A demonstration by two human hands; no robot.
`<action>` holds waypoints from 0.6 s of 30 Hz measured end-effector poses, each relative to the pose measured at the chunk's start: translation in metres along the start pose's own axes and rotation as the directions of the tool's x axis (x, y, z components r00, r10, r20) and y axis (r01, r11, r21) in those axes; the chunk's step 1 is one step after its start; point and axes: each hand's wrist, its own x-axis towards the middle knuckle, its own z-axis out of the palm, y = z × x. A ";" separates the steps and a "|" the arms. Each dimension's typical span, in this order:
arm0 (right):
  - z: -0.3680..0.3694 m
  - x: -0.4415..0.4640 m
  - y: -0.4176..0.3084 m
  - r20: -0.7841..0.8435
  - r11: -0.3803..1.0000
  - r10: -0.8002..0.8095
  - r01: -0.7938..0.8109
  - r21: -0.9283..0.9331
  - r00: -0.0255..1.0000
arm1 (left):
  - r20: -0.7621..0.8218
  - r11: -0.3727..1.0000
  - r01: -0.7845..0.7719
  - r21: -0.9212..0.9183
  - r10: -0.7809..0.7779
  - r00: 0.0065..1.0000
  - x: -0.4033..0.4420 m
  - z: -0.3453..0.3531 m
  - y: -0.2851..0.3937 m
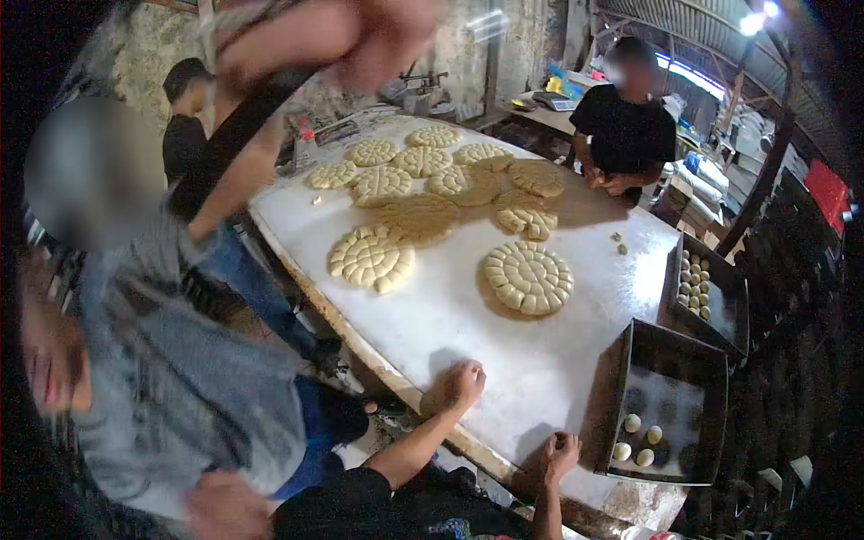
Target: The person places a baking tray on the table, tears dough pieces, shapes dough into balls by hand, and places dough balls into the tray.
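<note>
My left hand [467, 385] hovers at or just over the near part of the white table [378, 315], fingers curled closed. To its right, beside the lower tray, my right hand [562, 454] is also closed, fingertips drawn together. Whether either hand holds something small cannot be made out. Ahead of them lies a round dough slab [528, 278] cut into many pieces. Another cut dough slab [373, 258] sits to its left. The dark tray [621, 409] by my right hand contains several dough balls [645, 456] toward its near end.
More scored dough rounds [421, 162] cover the far half of the table. A second tray [740, 310] with dough balls stands behind the first. A person in grey [198, 378] is close on my left, an arm blurred overhead. People in black stand at back left and far right.
</note>
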 end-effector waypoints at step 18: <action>-0.376 0.174 -0.228 -0.966 0.814 -0.170 0.580 -0.026 0.195 | -0.443 -0.042 -0.845 -0.533 0.865 0.236 0.227 -0.347 0.277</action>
